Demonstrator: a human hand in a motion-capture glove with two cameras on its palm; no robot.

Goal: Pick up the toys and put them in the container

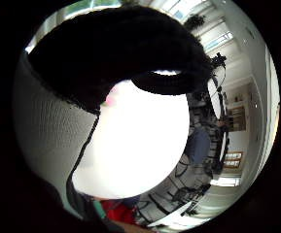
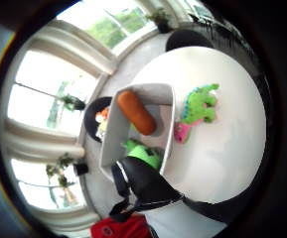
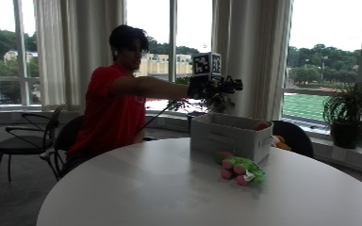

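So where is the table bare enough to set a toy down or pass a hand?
The near half of the white table is bare. It is crowded by the container, where the green and pink toy lies touching it. The gloved right hand hovers above the container.

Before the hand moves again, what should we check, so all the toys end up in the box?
1. Gloved right hand raised above the white container: ok.
2. Hand free to grab another toy: cannot tell; the fingers are not clearly visible.
3. Container upright on the round white table, open at the top: ok.
4. Orange toy and a green toy already inside: ok.
5. Green and pink plush toy put away: not ok; it lies on the table beside the container.
6. Room left in the container: ok.
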